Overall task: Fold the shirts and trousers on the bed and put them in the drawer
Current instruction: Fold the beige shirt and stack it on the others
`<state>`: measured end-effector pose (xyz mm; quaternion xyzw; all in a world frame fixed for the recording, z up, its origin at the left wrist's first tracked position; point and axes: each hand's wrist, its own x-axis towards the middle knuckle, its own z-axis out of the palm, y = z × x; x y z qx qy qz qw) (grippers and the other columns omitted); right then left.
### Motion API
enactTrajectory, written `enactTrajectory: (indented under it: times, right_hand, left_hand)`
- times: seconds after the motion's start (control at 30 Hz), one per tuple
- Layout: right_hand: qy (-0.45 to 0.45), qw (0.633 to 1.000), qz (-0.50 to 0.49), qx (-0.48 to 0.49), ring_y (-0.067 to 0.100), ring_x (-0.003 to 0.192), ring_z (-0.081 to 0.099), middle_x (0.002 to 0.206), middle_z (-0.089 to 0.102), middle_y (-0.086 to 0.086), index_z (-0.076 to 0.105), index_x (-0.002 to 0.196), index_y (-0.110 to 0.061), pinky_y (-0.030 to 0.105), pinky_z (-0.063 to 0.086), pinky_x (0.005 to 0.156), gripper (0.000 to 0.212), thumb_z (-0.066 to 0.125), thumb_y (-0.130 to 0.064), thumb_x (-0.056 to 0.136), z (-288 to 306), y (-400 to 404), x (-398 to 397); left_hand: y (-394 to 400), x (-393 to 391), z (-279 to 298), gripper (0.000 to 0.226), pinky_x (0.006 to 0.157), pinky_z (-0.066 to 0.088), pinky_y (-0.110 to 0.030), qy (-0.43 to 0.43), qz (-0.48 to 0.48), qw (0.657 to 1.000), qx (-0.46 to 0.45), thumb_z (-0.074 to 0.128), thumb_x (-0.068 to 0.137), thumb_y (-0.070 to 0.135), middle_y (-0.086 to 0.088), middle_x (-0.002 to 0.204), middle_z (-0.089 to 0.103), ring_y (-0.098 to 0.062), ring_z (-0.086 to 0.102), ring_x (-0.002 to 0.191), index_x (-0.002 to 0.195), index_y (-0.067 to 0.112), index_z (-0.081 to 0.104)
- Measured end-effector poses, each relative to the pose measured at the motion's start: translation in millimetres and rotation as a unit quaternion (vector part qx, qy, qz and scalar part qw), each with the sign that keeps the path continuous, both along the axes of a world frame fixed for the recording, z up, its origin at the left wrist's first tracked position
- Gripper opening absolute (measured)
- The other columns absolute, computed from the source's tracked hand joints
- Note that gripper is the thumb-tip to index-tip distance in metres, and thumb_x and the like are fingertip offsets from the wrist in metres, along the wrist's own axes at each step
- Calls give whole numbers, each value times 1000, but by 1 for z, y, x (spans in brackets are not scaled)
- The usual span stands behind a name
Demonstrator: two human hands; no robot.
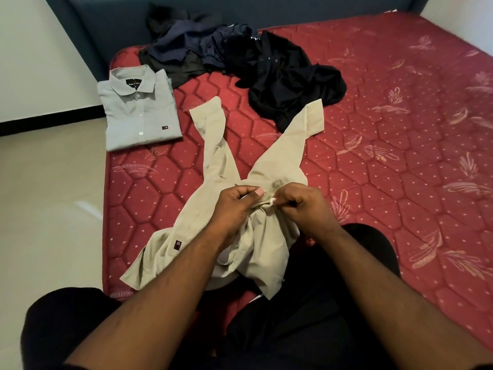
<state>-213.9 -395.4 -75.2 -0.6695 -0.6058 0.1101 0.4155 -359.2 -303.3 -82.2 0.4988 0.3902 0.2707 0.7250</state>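
Observation:
A beige shirt (pixel 221 166) lies spread on the red mattress (pixel 386 134) in front of me, its two sleeves fanned away toward the far side. My left hand (pixel 234 206) and my right hand (pixel 304 204) meet over its middle, each pinching the fabric at the front placket, where a white button shows between my fingertips. A folded grey shirt (pixel 138 108) rests at the mattress's left edge. A heap of dark navy and black clothes (pixel 240 60) lies at the far end of the bed.
The dark blue headboard (pixel 106 20) stands behind the heap. Pale tiled floor (pixel 48 198) runs along the left of the bed, with a white wall above it. My dark-clothed knees (pixel 314 303) sit at the mattress's near edge. No drawer is in view.

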Motion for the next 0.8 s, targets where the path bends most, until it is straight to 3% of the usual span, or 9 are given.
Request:
enactTrajectory:
  times: [0.1, 0.27, 0.47, 0.53, 0.6, 0.73, 0.8]
  right_hand:
    - [-14, 1000, -4, 13, 19, 68, 65, 73, 68, 5, 70, 70, -6, 33, 53, 64, 8, 67, 1, 69, 2, 2, -5]
    - [-14, 1000, -14, 15, 8, 67, 60, 72, 67, -1, 69, 71, -7, 23, 50, 63, 12, 70, 5, 70, 1, 3, -3]
    - [-15, 1000, -26, -10, 17, 67, 65, 73, 69, 1, 69, 75, -8, 38, 54, 61, 8, 69, -2, 71, 1, 6, -4]
    - [12, 998, -38, -47, 14, 67, 64, 72, 67, -3, 68, 87, -11, 35, 54, 65, 19, 73, -1, 72, 5, 6, -6]
    - [28, 993, -44, -104, 10, 71, 65, 76, 68, -5, 71, 104, -15, 23, 52, 71, 35, 77, -3, 72, 6, 7, -6]
    - [50, 978, -61, -192, 8, 67, 62, 70, 68, -6, 74, 79, -17, 21, 48, 63, 12, 80, -10, 72, 8, 16, -4]
    - [38, 974, -77, -210, 6, 66, 60, 68, 65, -9, 71, 74, -19, 20, 46, 62, 12, 80, -12, 71, 8, 18, -5]
  left_hand:
    - [-3, 2, 5, 9, 75, 55, -24, -12, -16, 1000, -1, 63, 90, 1, -12, 76, 71, -17, 65, 72, 88, -3, 71]
    - [0, -3, 3, 11, 90, 53, -41, 8, -58, 997, 48, 64, 90, 3, -17, 77, 71, -26, 65, 79, 92, -3, 72]
    - [5, -7, 4, 12, 87, 54, -39, 65, -118, 977, 165, 66, 90, 6, -19, 82, 73, -19, 67, 80, 93, 0, 75]
    - [6, -8, 4, 11, 84, 55, -33, 96, -127, 966, 204, 69, 87, 8, -11, 82, 75, -13, 69, 80, 94, 5, 78]
    - [5, -9, 2, 14, 83, 56, -30, 125, -121, 953, 247, 73, 84, 9, -3, 86, 76, -8, 71, 83, 97, 9, 78]
    - [2, -12, -4, 16, 86, 56, -36, 132, -105, 942, 290, 76, 82, 11, 3, 91, 76, -6, 71, 88, 97, 15, 78]
    - [-1, -12, -6, 16, 85, 57, -35, 134, -81, 937, 313, 76, 81, 9, 3, 91, 76, -4, 71, 87, 96, 14, 79]
